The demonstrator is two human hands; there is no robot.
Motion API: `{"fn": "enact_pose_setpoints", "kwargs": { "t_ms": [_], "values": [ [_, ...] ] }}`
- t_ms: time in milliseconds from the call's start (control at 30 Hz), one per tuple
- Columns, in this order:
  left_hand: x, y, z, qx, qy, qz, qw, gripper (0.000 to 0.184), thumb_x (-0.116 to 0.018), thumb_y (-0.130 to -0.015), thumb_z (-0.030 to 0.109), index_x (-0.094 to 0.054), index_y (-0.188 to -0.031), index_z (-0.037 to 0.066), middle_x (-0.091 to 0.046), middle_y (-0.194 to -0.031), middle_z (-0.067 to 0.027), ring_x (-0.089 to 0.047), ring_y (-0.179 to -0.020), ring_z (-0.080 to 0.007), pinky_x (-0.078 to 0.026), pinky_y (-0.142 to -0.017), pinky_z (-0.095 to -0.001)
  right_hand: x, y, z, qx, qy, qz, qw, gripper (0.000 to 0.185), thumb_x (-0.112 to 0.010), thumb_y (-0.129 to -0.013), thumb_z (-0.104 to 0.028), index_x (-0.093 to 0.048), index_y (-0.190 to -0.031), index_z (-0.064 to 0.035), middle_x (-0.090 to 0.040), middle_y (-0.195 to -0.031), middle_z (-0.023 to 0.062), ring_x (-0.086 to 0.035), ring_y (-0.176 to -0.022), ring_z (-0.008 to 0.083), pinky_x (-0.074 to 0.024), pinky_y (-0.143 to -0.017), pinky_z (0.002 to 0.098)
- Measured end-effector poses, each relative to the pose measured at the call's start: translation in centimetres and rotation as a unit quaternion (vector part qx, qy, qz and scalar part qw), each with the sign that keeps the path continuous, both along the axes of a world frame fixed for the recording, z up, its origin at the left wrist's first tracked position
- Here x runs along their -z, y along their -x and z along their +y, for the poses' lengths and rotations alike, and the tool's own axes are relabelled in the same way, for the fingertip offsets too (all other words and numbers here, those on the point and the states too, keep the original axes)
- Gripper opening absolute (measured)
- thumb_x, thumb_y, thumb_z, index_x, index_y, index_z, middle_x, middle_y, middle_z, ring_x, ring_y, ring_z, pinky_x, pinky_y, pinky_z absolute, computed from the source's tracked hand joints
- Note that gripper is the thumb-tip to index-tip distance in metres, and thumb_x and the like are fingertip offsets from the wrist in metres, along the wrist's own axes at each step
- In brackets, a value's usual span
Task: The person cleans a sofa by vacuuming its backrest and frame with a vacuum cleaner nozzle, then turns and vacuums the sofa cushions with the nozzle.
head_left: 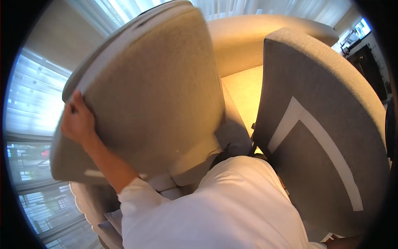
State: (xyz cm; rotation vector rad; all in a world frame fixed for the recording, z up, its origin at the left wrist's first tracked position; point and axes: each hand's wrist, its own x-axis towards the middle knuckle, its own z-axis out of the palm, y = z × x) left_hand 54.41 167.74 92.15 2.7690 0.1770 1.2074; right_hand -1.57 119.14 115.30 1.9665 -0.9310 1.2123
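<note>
large cushion (153, 91): taupe, raised at a tilt, partly blurred; used as landmark for all places. grey upholstered panel (306, 166): right of the large cushion, curved on top, upright. white shirt (232, 207) of the wearer: below and to the right of the large cushion. curved backrest (248, 37): behind the large cushion and to its right, warmly lit. sheer curtain (41, 87): left of the large cushion, bright. yellow-lit seat (248, 83): just right of the large cushion. pale bent strip (326, 143): on the panel face, well right of the large cushion. left grip (78, 122): fingers curled over the large cushion's left edge, pinching it. right grip: state could not be told; only a dark bit of forearm (346, 242) showed, low and far right of the large cushion.
</note>
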Motion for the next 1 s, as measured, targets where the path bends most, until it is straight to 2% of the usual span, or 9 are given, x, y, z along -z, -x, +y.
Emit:
{"fn": "enact_pose_setpoints", "kwargs": {
  "t_ms": [33, 100, 333, 533, 600, 667, 733, 900, 1000],
  "values": [
    [-1.8, -1.8, -1.4, 0.017, -0.017, 0.004, 1.000, 0.079, -0.046, -0.092, 0.079, -0.074, -0.088, 0.005, -0.073, -0.092, -0.0237, -0.068, -0.089, -0.0436, -0.052, -0.078, -0.0537, -0.7, -0.4, -0.2, 0.010, -0.056, -0.095, 0.994, 0.063, -0.059, -0.103, -0.048, -0.043, -0.060, -0.0046, -0.034, -0.054, 0.0070, -0.036, -0.046, 0.0255, -0.0309, -0.046, 0.0406],
    [-2.3, -6.4, -3.9, 0.101, -0.080, -0.131, 0.983, 0.062, -0.063, -0.088, 0.071, -0.067, -0.072, 0.011, -0.070, -0.073, -0.0117, -0.067, -0.073, -0.0368, -0.050, -0.064, -0.0482, -3.5, 1.2, -2.2, -0.039, 0.185, 0.314, 0.930, 0.063, -0.059, -0.103, -0.048, -0.040, -0.060, -0.0055, -0.032, -0.054, 0.0065, -0.035, -0.046, 0.0251, -0.0305, -0.046, 0.0413],
    [9.6, -19.5, -13.3, 0.160, -0.104, -0.198, 0.961, 0.058, -0.064, -0.091, 0.065, -0.064, -0.066, 0.013, -0.066, -0.070, -0.0055, -0.065, -0.072, -0.0342, -0.049, -0.065, -0.0497, -3.8, 0.0, -11.9, -0.179, 0.200, 0.328, 0.906, 0.067, -0.057, -0.105, -0.047, -0.032, -0.058, -0.0069, -0.028, -0.053, 0.0076, -0.031, -0.043, 0.0268, -0.0264, -0.044, 0.0409],
    [12.9, -12.4, -17.3, 0.155, -0.133, -0.179, 0.962, 0.054, -0.059, -0.095, 0.064, -0.073, -0.111, 0.014, -0.065, -0.112, -0.0152, -0.060, -0.114, -0.0342, -0.044, -0.101, -0.0467, -2.6, -7.2, -20.9, -0.303, 0.237, 0.300, 0.873, 0.062, -0.051, -0.108, -0.044, -0.040, -0.059, -0.0073, -0.032, -0.051, 0.0051, -0.033, -0.042, 0.0213, -0.0255, -0.043, 0.0366],
    [14.7, -3.8, -20.6, 0.248, 0.269, -0.082, 0.927, 0.072, -0.053, -0.098, 0.066, -0.055, -0.143, 0.010, -0.056, -0.135, -0.0217, -0.051, -0.133, -0.0340, -0.034, -0.114, -0.0492, -3.1, -10.6, -23.8, -0.349, 0.231, 0.284, 0.862, 0.062, -0.051, -0.109, -0.044, -0.042, -0.059, -0.0072, -0.034, -0.051, 0.0049, -0.034, -0.042, 0.0202, -0.0256, -0.042, 0.0357],
    [15.6, 5.6, -23.9, 0.280, 0.694, 0.190, 0.636, 0.090, -0.035, -0.105, 0.067, -0.025, -0.160, -0.003, -0.024, -0.169, -0.0182, -0.025, -0.155, -0.0319, -0.017, -0.126, -0.0455, -3.1, -13.8, -26.9, -0.378, 0.226, 0.265, 0.858, 0.062, -0.051, -0.109, -0.044, -0.044, -0.060, -0.0071, -0.036, -0.051, 0.0048, -0.035, -0.042, 0.0190, -0.0257, -0.042, 0.0347],
    [23.0, 9.8, -25.5, 0.321, 0.742, 0.144, 0.571, 0.090, -0.029, -0.105, 0.069, -0.022, -0.161, -0.001, -0.018, -0.171, -0.0163, -0.017, -0.158, -0.0308, -0.013, -0.126, -0.0454, -3.0, -18.0, -31.6, -0.459, 0.188, 0.212, 0.842, 0.063, -0.052, -0.108, -0.047, -0.046, -0.060, -0.0066, -0.041, -0.051, 0.0047, -0.038, -0.043, 0.0175, -0.0276, -0.042, 0.0327],
    [16.6, 14.2, -25.9, 0.218, 0.762, -0.054, 0.607, 0.101, -0.024, -0.097, 0.081, -0.023, -0.162, 0.004, -0.026, -0.166, -0.0142, -0.027, -0.150, -0.0294, -0.021, -0.125, -0.0477, -0.3, -27.9, -39.2, -0.538, 0.088, 0.146, 0.826, 0.052, -0.058, -0.103, -0.052, -0.068, -0.078, -0.0076, -0.054, -0.053, 0.0002, -0.046, -0.040, 0.0112, -0.0403, -0.037, 0.0259],
    [13.1, 16.4, -10.0, 0.219, 0.684, -0.073, 0.692, 0.107, -0.029, -0.088, 0.090, -0.021, -0.163, 0.013, -0.025, -0.167, -0.0099, -0.028, -0.150, -0.0313, -0.026, -0.124, -0.0493, 0.5, -28.5, -31.9, -0.489, 0.044, 0.170, 0.854, 0.029, -0.070, -0.098, -0.029, -0.069, -0.102, -0.0010, -0.078, -0.095, 0.0172, -0.076, -0.079, 0.0244, -0.0565, -0.061, 0.0348]
  ]
}}
